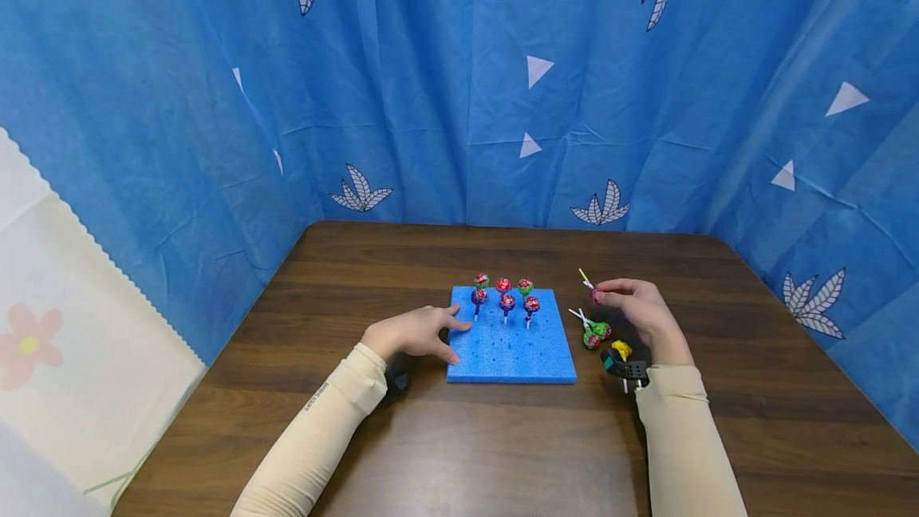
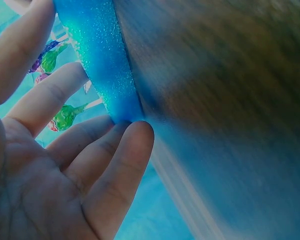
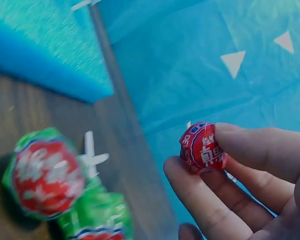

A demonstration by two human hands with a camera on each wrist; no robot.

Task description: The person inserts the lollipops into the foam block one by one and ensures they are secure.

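A blue foam board (image 1: 511,357) lies on the table, with upright lollipops (image 1: 506,304) stuck into it by their sticks in two rows of three. My left hand (image 1: 420,332) is at the board's left side, fingers spread. In the left wrist view its fingertips (image 2: 140,134) touch the board's edge. Right of the board, my right hand (image 1: 646,316) pinches a red-wrapped lollipop (image 3: 204,148) by its candy head between thumb and fingers. Its pale yellow stick points up and to the left in the head view.
Two green-and-red lollipops (image 1: 592,339) lie right of the board, sticks crossing. Behind the right wrist's black camera (image 1: 626,365), a yellow-wrapped lollipop (image 1: 621,349) is partly hidden. Small holes dot the board's front part. A blue curtain (image 1: 431,102) hangs around the brown wooden table (image 1: 359,262).
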